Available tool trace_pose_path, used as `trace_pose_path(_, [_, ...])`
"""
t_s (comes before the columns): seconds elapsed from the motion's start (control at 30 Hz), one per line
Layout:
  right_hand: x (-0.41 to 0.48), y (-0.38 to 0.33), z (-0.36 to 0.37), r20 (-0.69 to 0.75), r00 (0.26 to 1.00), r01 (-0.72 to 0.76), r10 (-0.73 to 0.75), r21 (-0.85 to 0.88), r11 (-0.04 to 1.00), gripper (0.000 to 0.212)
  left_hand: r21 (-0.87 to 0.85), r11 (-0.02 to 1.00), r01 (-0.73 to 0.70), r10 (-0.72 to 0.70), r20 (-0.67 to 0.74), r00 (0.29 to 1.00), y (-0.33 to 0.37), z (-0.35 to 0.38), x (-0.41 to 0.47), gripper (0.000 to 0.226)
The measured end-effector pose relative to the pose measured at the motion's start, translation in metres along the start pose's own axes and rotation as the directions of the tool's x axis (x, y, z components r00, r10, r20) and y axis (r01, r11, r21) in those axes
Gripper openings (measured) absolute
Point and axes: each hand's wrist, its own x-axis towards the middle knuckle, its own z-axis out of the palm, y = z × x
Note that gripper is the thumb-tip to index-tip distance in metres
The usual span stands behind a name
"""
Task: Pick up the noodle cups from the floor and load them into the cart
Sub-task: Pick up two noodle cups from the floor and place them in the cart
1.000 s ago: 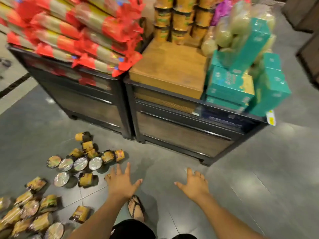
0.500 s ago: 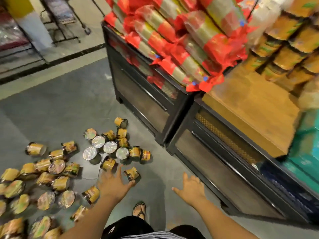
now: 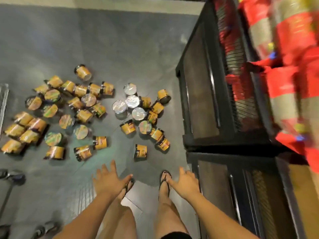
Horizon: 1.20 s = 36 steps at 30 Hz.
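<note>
Grey shop floor (image 3: 120,40), dull and faintly glossy. Scattered across it, the noodle cups (image 3: 84,116): a broad cluster to the left, a tighter one to the right with several foil lids (image 3: 139,113) facing up, most of the others tipped on their sides. None lifted yet. Nearest of all, a lone cup (image 3: 140,150) on its side just ahead of the feet.

Against a second ago: view swung down and leftward, away from the shelving and onto the spill itself, cups now dead ahead instead of off at the lower left. Read as the approach done and the first pick-up next (a judgement, no more). Left hand (image 3: 108,182) and right hand (image 3: 185,184) both spread, fingers straight, holding nothing, hanging above the sandalled feet (image 3: 164,180) and short of the lone cup.

Further out: black display stand (image 3: 198,83) hard on the right, near the right cluster, topped with red-wrapped packs (image 3: 290,40), blurred. At the far left edge a strip of metal wire (image 3: 4,100), and below it dark wheels (image 3: 16,178), possibly the cart, too little shown to say. In the way, by this reading, only the stand's corner, apt to crowd the right arm.
</note>
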Motion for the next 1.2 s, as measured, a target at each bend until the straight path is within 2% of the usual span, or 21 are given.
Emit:
trace_pose_path(0.1, [0.071, 0.004, -0.002, 0.029, 0.999, 0.024, -0.023, -0.051, 0.998, 0.079, -0.134, 0.983, 0.128, -0.124, 0.040, 0.991, 0.026, 0.036, 0.031, 0.110])
trace_pose_path(0.17, [0.124, 0.006, 0.002, 0.022, 0.999, 0.045, -0.043, -0.091, 0.995, 0.082, -0.177, 0.972, 0.153, -0.145, 0.062, 0.988, 0.042, 0.062, 0.061, 0.111])
trace_pose_path(0.27, [0.204, 0.005, 0.020, -0.009, 0.998, 0.066, -0.067, -0.101, 0.993, 0.090, -0.191, 0.975, 0.116, -0.115, 0.017, 0.993, 0.062, 0.104, 0.115, 0.112])
trace_pose_path(0.4, [0.303, 0.006, 0.072, -0.063, 0.994, 0.089, -0.091, -0.023, 0.996, 0.099, -0.142, 0.988, 0.058, -0.067, -0.056, 0.996, 0.071, 0.174, 0.200, 0.118])
trace_pose_path(0.53, [0.383, 0.009, 0.127, -0.171, 0.980, 0.112, -0.097, 0.079, 0.991, 0.107, -0.319, 0.946, 0.058, -0.104, -0.130, 0.986, 0.067, 0.238, 0.278, 0.126])
trace_pose_path(0.63, [0.441, 0.007, 0.160, -0.297, 0.946, 0.178, -0.130, 0.141, 0.974, 0.117, -0.463, 0.886, 0.000, -0.110, -0.209, 0.972, 0.061, 0.280, 0.333, 0.130])
trace_pose_path(0.7, [0.477, 0.005, 0.177, -0.361, 0.921, 0.206, -0.149, 0.127, 0.970, 0.123, -0.454, 0.889, -0.059, -0.067, -0.257, 0.964, 0.061, 0.302, 0.366, 0.129])
trace_pose_path(0.9, [0.549, 0.006, 0.208, -0.507, 0.838, 0.274, -0.203, 0.068, 0.959, 0.134, -0.410, 0.901, -0.143, -0.008, -0.346, 0.938, 0.060, 0.344, 0.441, 0.137])
trace_pose_path(1.0, [0.565, 0.005, 0.220, -0.547, 0.806, 0.340, -0.226, 0.116, 0.933, 0.141, -0.532, 0.822, -0.204, 0.016, -0.335, 0.942, 0.057, 0.358, 0.464, 0.131])
trace_pose_path(1.1, [0.567, 0.011, 0.232, -0.538, 0.796, 0.366, -0.278, 0.061, 0.929, 0.144, -0.635, 0.722, -0.275, 0.070, -0.329, 0.942, 0.060, 0.364, 0.468, 0.126])
trace_pose_path(1.2, [0.565, 0.014, 0.240, -0.564, 0.759, 0.398, -0.325, 0.008, 0.917, 0.136, -0.669, 0.669, -0.323, 0.144, -0.309, 0.940, 0.062, 0.363, 0.463, 0.128])
